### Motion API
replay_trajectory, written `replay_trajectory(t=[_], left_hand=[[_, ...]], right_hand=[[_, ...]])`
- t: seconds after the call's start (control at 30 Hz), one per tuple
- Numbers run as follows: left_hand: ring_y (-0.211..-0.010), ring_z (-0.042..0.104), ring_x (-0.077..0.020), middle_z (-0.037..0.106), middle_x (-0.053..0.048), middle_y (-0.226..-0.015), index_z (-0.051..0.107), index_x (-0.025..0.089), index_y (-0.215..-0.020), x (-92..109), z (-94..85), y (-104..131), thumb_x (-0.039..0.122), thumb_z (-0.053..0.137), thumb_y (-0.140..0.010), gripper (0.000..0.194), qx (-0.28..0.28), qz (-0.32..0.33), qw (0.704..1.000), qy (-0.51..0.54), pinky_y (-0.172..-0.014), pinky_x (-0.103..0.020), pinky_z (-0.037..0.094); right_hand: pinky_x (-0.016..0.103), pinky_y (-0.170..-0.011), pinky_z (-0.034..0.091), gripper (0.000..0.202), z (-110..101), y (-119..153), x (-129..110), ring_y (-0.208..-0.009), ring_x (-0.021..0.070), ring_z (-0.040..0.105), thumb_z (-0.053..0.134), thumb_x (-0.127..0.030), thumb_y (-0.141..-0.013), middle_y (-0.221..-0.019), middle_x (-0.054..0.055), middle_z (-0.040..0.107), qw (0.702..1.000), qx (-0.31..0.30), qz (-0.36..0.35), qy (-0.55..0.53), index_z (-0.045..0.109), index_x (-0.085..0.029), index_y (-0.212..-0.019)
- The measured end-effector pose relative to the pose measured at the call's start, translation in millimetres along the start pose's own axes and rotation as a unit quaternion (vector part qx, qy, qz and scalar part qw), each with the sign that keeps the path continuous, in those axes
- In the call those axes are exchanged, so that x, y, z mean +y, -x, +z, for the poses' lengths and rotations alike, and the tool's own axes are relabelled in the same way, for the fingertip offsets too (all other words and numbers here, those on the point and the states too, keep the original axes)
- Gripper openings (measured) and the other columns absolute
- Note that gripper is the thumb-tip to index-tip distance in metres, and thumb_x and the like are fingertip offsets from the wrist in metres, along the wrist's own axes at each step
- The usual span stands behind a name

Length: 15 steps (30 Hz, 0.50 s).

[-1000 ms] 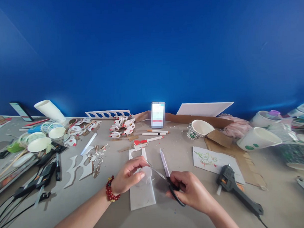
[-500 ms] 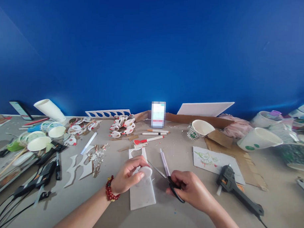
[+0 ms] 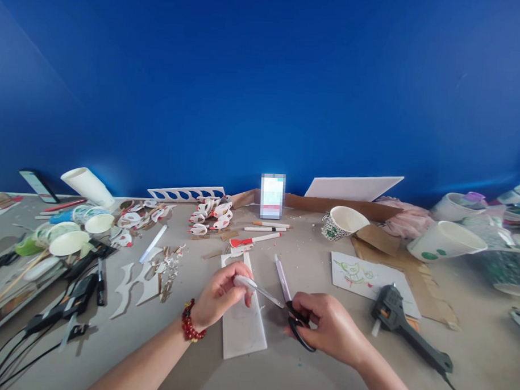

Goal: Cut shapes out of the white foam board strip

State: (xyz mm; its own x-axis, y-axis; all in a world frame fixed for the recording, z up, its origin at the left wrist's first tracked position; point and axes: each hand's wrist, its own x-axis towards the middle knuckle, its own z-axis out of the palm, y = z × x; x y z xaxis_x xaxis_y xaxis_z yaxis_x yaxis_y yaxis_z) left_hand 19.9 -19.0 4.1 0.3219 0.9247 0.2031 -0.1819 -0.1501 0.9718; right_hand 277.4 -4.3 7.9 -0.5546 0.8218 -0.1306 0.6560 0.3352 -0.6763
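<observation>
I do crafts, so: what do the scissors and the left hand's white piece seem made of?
Scissors: silvery blades suggest metal; smooth black handles look like plastic. White piece: matte-looking, pale and thick-edged, perhaps foam board, though thick card is possible.

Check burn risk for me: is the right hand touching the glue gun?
Apart; the head view shows grey table between right hand and glue gun.
</observation>
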Motion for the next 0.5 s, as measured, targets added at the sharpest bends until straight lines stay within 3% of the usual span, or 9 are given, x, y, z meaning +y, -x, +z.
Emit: replay_trajectory(t=[0.27, 0.5], left_hand=[[-0.068, 0.056, -0.0114, 0.057, -0.004, -0.086, 0.061, 0.015, -0.092, -5.0, -0.4, 4.8, 0.03, 0.06, -0.092, 0.015, 0.019, -0.034, 0.999, -0.026, -0.056, -0.02, 0.043], [-0.073, 0.059, -0.0123, 0.056, -0.003, -0.088, 0.064, 0.017, -0.097, -7.3, -0.6, 7.7, 0.029, 0.061, -0.091, 0.014, 0.02, -0.027, 0.999, -0.025, -0.059, -0.02, 0.045]], right_hand=[[0.02, -0.054, 0.029, 0.029, 1.7, -0.9, -1.2, -0.057, 0.011, 0.04, 0.07, -0.038, -0.074, -0.061, -0.005, 0.051, 1.0, 0.019, -0.015, -0.003, 0.047, -0.021, -0.067], [0.02, -0.053, 0.028, 0.03, 1.4, -1.4, 0.2, -0.057, 0.0106, 0.039, 0.07, -0.038, -0.074, -0.061, -0.005, 0.051, 1.0, 0.016, -0.011, -0.004, 0.047, -0.021, -0.067]])
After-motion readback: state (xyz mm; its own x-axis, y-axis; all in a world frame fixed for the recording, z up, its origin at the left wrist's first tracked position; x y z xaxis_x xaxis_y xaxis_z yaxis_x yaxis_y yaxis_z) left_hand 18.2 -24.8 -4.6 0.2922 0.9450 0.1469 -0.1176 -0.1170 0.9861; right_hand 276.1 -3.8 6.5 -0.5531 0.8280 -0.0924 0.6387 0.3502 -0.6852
